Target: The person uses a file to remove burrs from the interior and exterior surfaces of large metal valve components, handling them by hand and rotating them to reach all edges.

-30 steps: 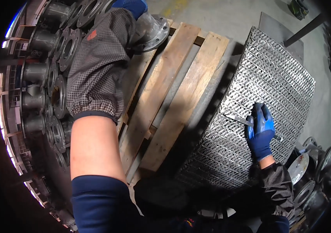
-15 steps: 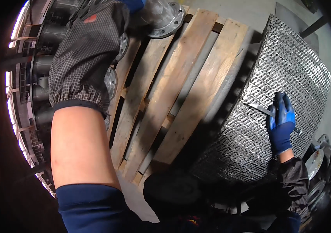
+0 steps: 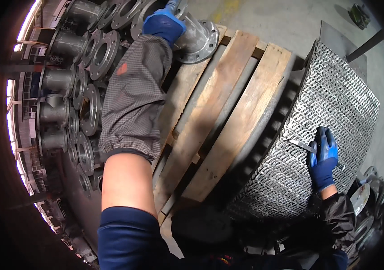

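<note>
My left hand [image 3: 164, 24], in a blue glove, reaches to the top of the view and grips the upper end of a grey flanged pipe fitting [image 3: 193, 40]; its fingertips are partly hidden. The fitting stands at the far end of a wooden pallet [image 3: 219, 85], its bolt-holed flange toward the right. On the right, my gloved right hand [image 3: 325, 157] rests on a metal mesh tabletop [image 3: 336, 99]. Held flat under its fingers and palm is a thin flat metal tool [image 3: 299, 144], pointing left; I cannot make out its exact kind.
Many flanged pipe pieces [image 3: 104, 54] crowd the left side in rows. More round flanged parts [image 3: 364, 198] lie at the lower right, beyond the mesh table. A dark bar [image 3: 366, 44] juts out behind the table, and a small dark part [image 3: 358, 17] lies on the far floor.
The view has shifted, so the pallet and mesh table sit lower. My left forearm appears further right, and its glove now shows more fully at the fitting. My right hand still holds the tool.
</note>
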`<state>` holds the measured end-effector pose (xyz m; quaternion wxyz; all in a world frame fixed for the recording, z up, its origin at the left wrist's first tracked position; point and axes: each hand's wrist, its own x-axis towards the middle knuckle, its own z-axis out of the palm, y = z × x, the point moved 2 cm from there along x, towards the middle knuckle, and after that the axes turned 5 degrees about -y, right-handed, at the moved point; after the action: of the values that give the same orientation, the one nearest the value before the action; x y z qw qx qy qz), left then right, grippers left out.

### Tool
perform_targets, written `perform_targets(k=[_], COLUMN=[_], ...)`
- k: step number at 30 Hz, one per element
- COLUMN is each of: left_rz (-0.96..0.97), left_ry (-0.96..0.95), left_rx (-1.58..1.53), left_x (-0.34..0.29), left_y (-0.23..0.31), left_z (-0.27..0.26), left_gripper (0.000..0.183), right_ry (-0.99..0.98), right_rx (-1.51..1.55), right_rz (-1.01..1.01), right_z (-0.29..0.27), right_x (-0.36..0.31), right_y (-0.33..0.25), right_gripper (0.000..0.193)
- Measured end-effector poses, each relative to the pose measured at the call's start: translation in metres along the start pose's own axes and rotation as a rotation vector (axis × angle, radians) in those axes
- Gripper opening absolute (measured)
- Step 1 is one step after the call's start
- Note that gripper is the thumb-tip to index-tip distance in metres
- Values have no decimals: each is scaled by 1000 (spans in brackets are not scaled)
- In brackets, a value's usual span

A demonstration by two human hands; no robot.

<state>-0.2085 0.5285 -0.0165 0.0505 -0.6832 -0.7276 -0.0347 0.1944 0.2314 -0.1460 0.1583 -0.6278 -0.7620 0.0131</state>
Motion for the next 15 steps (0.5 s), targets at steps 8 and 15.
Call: perform_targets(k=[8,15], left_rz=[-23,240], left_ry=[-98,511], left_rx=[81,141], left_x=[21,-26], left_y=[22,53], left_z=[8,45], left_gripper=[73,71], right_ry=[-11,9], right_rx=[91,119], right_rz=[88,133], right_z=[3,14], right_x=[-5,-15], right_y=[1,23], right_gripper=[44,51])
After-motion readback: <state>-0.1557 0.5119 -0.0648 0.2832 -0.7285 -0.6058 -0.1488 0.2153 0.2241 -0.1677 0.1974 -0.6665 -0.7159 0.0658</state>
